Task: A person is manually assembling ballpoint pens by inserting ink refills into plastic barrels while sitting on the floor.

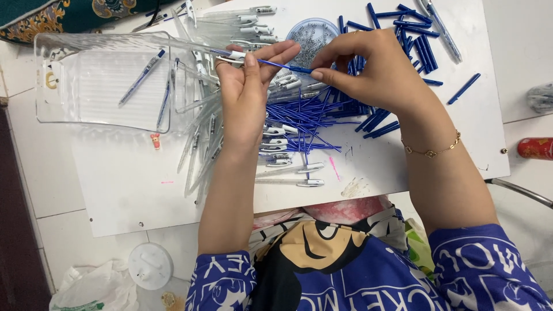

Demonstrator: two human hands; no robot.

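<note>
- White board laid as a work surface [144, 196] over pale tiled floor; the person sits close against its near edge, so everything lies within arm's reach.
- Clear plastic tray [69, 92], upper left, touching the heap of barrels; a few assembled pens [142, 76] lie inside it, apart from the loose parts.
- Clear pen barrels [199, 155] fan out in a loose pile left of centre, some with clips, just under the left forearm.
- Blue refills [302, 124] are heaped in the middle, right below both hands; likely kept there for quick picking.
- Dark blue caps [412, 43] are scattered top right, with a few strays well apart toward the board's right edge.
- Round clear dish [311, 34] of tiny parts sits at the top, just behind the hands; contents too small to tell.
- Left hand [245, 95]: grip closed on a clear barrel [227, 56], pinched between thumb and fingers, held level with its open end toward the right hand.
- Right hand [368, 72], gold bracelet at the wrist: fingertip grip pinches a thin blue refill [282, 65], its far end meeting the barrel's mouth, both raised above the refill heap.
- Red can [536, 148] lies off the board, far right.
</note>
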